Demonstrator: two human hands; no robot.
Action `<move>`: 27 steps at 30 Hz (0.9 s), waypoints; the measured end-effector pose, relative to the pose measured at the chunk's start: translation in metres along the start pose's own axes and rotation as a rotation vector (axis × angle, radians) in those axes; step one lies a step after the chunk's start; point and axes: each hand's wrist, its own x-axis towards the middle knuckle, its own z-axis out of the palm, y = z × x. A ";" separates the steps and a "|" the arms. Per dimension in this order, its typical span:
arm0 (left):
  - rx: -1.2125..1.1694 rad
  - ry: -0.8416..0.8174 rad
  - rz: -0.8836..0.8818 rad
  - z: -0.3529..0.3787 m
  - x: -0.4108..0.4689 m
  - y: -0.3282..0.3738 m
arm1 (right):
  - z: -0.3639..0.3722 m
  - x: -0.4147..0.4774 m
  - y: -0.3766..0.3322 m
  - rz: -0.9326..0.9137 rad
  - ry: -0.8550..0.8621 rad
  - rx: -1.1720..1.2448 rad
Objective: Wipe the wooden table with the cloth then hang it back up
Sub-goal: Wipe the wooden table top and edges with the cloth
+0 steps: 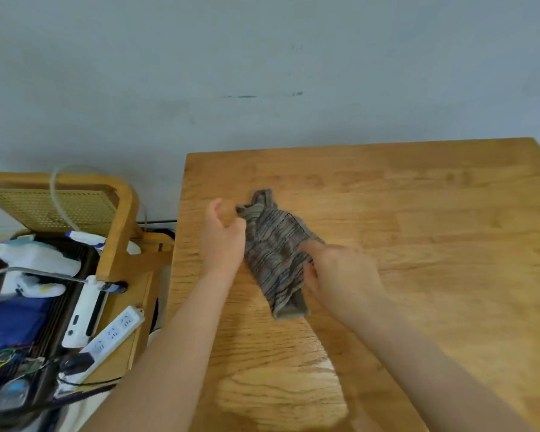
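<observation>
Reached in from the bottom of the frame, left hand (223, 241) curled round the bunched top corner of the striped brown cloth (275, 257), right hand (340, 275) pinching its right edge, and held it flat on the table (434, 213) at mid-frame.

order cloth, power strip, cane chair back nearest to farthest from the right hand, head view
1. cloth, on the table, touching the right hand.
2. power strip, lower left, off the table.
3. cane chair back, far left by the wall.
</observation>
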 end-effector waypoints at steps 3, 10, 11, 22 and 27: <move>0.629 0.125 0.261 -0.025 0.038 -0.053 | 0.035 0.021 -0.017 -0.173 0.131 -0.037; 0.857 0.087 0.346 -0.023 0.050 -0.087 | 0.113 0.075 -0.048 -0.117 -0.106 -0.050; 0.858 0.072 0.334 -0.025 0.051 -0.087 | 0.114 0.089 -0.054 -0.102 -0.099 -0.048; 0.871 0.033 0.324 -0.026 0.055 -0.088 | 0.111 0.175 -0.081 -0.294 -0.082 -0.043; 0.925 -0.039 0.320 -0.031 0.062 -0.084 | 0.085 0.147 0.028 0.008 -0.047 -0.110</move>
